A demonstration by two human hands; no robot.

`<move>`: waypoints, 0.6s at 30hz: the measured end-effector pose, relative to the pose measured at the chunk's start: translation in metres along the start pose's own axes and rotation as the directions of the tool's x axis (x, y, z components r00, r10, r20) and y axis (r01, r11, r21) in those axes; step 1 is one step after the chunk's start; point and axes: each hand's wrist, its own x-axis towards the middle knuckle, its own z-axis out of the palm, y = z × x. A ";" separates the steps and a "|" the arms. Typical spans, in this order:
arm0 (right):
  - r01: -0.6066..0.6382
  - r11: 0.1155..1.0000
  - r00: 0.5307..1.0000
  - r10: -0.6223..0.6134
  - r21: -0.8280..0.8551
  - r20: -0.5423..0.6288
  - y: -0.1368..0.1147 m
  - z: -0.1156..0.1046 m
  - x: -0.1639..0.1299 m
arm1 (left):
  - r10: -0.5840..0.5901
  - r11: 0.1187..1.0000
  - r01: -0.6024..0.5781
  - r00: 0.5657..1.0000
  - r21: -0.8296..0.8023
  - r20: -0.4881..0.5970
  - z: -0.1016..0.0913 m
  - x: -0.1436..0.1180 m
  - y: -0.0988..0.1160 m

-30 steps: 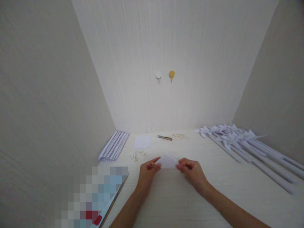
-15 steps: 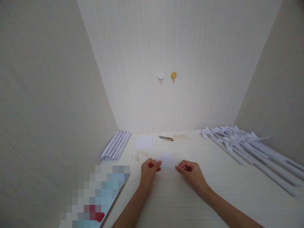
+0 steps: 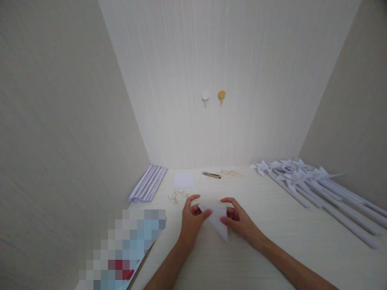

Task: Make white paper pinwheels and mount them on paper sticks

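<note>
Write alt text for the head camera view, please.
Two bare hands, left hand and right hand, hold a folded white paper triangle over a pale table. Paper pinwheels lie right, rolled paper sticks left.

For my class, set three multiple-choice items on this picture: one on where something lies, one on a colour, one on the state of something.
1. Where do the scissors lie?
A. at the far edge of the table, by the wall
B. under the left hand
C. on the paper pinwheels

2. What colours are the two wall hooks?
A. both red
B. one white, one yellow
C. one black, one green

3. How is the folded paper held?
A. it lies alone, untouched
B. by one hand only
C. by both hands

Key: 1 A, the scissors sit far from the hands, near the wall, right of the flat paper sheet. 2 B, the left hook is white, the right one yellow. 3 C, the left hand and the right hand each grip a side of the triangular fold.
</note>
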 end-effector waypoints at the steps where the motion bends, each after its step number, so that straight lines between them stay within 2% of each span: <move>1: -0.008 0.999 1.000 0.008 -0.037 -0.004 0.000 -0.001 0.001 | -0.001 1.000 0.001 0.999 0.010 0.033 0.002 -0.002 0.000; 4: -0.021 0.979 1.000 0.019 -0.205 -0.011 -0.001 -0.002 0.003 | -0.004 1.000 0.002 0.995 0.021 0.095 0.004 -0.004 -0.002; 6: -0.025 0.968 1.000 0.023 -0.250 -0.012 0.000 -0.002 0.002 | -0.015 1.000 0.014 0.995 0.013 0.103 0.004 -0.003 -0.005; 13: -0.070 0.984 0.997 0.067 -0.162 -0.022 0.001 -0.003 -0.001 | -0.115 0.979 0.144 0.975 -0.146 0.192 -0.001 -0.001 -0.007; 18: -0.082 0.987 0.997 0.079 -0.138 -0.023 -0.001 -0.001 -0.002 | -0.107 0.975 0.140 0.976 -0.170 0.189 -0.002 -0.002 -0.009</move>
